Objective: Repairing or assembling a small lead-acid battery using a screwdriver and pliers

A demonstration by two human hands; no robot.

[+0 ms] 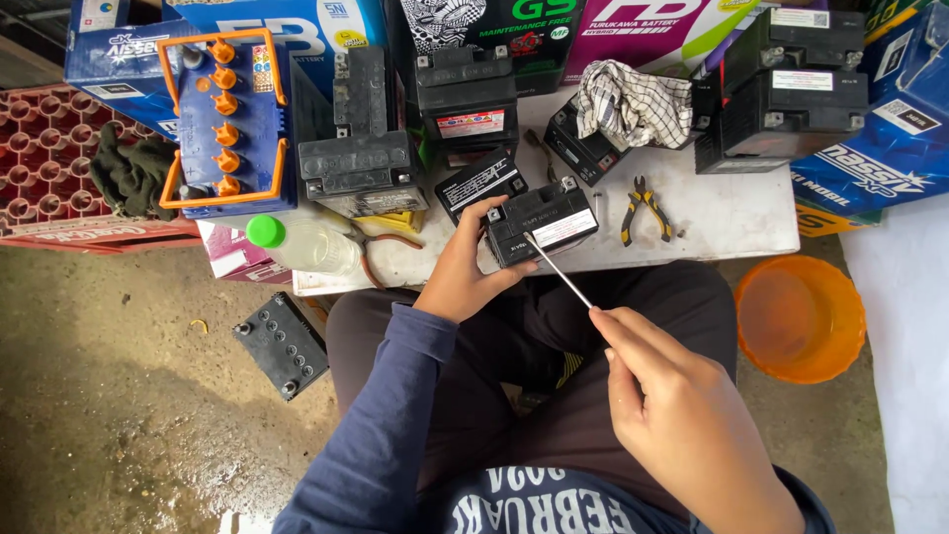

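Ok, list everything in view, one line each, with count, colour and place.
small battery: one, black, at the table's front edge, gripped by the left hand
thin rod: one, silvery, tip on that battery, held by the right hand
pliers: one, yellow and black handles, on the table right of the battery
table: one, white, ahead of the knees
checked cloth: one, white and black, draped over a black battery
blue battery: one, orange caps and handles, far left
bottle: one, clear with green cap, lying at the table's left
orange basin: one, on the floor, right
floor battery: one, black, left of the knee
left hand: on the small battery
right hand: pinching the rod
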